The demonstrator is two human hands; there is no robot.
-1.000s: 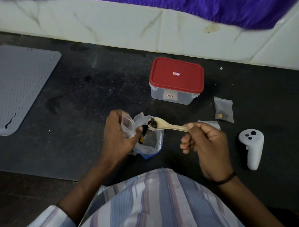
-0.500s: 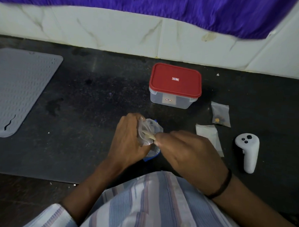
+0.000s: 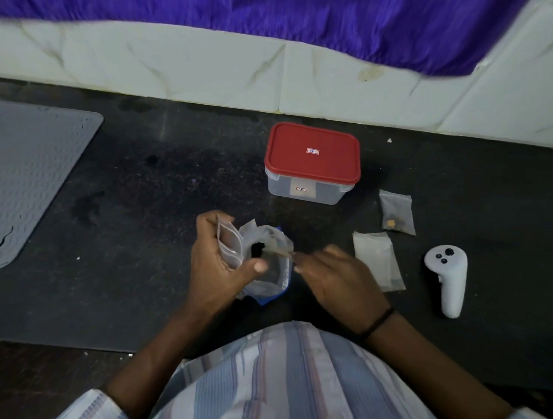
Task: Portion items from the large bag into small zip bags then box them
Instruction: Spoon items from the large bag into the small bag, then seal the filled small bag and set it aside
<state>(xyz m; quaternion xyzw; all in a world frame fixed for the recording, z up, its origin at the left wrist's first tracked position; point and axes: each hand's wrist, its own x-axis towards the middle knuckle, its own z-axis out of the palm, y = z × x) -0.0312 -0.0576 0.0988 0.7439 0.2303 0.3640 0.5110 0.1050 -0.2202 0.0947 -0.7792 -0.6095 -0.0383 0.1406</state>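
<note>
My left hand [image 3: 217,267] grips a small clear zip bag [image 3: 229,248], its mouth held open and upward. Right beside it stands the large clear bag [image 3: 272,272] with a blue bottom edge and dark pieces inside. My right hand [image 3: 332,278] pinches the handle of a pale wooden spoon [image 3: 279,251], blurred, whose bowl reaches into the large bag's mouth. A clear box with a red lid [image 3: 312,154] stands shut behind the bags. To the right lie a filled small zip bag [image 3: 397,213] and an empty-looking one [image 3: 377,261].
A white hand controller [image 3: 446,277] lies at the far right on the dark mat [image 3: 142,203]. A grey ribbed mat [image 3: 26,173] covers the left side. A white tiled wall [image 3: 211,70] and purple cloth [image 3: 277,9] close the back.
A second ago the spoon was held up loaded with dark pieces; it then went to the small bag, and now dips back into the large bag. My left hand still holds the small bag.
</note>
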